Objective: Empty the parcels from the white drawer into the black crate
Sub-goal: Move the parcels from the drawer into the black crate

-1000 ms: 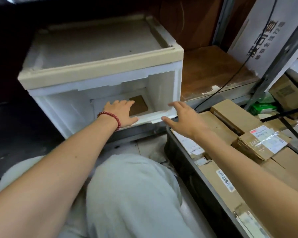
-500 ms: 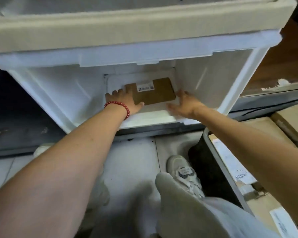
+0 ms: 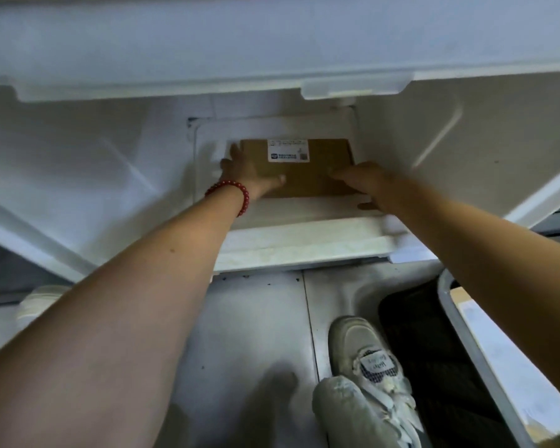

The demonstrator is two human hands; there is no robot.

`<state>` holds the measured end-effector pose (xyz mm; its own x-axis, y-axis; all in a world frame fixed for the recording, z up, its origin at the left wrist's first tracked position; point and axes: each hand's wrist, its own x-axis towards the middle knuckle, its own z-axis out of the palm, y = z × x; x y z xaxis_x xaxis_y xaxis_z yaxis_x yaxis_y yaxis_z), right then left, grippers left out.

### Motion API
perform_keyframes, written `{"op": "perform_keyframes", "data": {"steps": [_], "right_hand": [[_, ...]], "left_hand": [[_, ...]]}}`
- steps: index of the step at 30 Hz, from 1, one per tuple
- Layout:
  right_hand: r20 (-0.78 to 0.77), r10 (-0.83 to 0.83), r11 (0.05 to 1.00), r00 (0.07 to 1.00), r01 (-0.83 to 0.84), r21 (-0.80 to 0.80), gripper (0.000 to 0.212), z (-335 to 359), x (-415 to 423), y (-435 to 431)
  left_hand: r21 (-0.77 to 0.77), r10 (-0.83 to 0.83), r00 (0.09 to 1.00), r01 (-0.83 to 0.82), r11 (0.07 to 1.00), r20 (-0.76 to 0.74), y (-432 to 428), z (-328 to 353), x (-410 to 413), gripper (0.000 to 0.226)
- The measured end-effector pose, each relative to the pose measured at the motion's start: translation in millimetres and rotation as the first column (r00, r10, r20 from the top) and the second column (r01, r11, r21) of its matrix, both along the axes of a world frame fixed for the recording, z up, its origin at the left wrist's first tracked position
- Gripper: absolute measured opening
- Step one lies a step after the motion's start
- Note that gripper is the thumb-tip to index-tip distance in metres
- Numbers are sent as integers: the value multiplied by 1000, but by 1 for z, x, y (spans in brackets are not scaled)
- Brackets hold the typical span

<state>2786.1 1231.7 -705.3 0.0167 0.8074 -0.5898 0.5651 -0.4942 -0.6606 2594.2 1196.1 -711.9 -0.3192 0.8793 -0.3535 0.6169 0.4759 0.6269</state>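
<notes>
A flat brown cardboard parcel point(image 3: 307, 181) with a white label lies at the back of the white drawer point(image 3: 304, 244). My left hand point(image 3: 246, 171), with a red bead bracelet at the wrist, holds the parcel's left edge, thumb laid on top. My right hand point(image 3: 372, 184) is blurred; its fingers lie flat across the parcel's near right part, with the thumb below the front edge. The black crate point(image 3: 427, 350) stands on the floor at the lower right, partly hidden by my right forearm.
The drawer's housing fills the top of the view and overhangs my hands. My right shoe point(image 3: 369, 357) and knee are on the grey floor beside the crate. A pale labelled parcel point(image 3: 498, 350) shows inside the crate. My left shoe point(image 3: 36, 302) is at the far left.
The view has moved closer and lower toward the drawer. Both hands reached deeper inside; the left closed on the parcel's left edge and the right slid onto its top.
</notes>
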Motion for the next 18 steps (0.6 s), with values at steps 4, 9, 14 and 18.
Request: {"op": "perform_keyframes", "data": {"steps": [4, 9, 14, 18], "right_hand": [[-129, -164, 986, 978, 166, 9, 46, 15, 10, -10], [-330, -163, 969, 930, 214, 126, 36, 51, 24, -47], [-437, -146, 966, 888, 222, 128, 35, 85, 38, -105], [-438, -156, 963, 885, 235, 133, 46, 109, 48, -158]], "left_hand": [[60, 28, 998, -25, 998, -50, -5, 28, 3, 92], [112, 56, 997, -61, 992, 50, -42, 53, 14, 93], [144, 60, 996, -70, 987, 69, -100, 88, 21, 102], [231, 32, 995, -53, 972, 94, -154, 119, 22, 91]]}}
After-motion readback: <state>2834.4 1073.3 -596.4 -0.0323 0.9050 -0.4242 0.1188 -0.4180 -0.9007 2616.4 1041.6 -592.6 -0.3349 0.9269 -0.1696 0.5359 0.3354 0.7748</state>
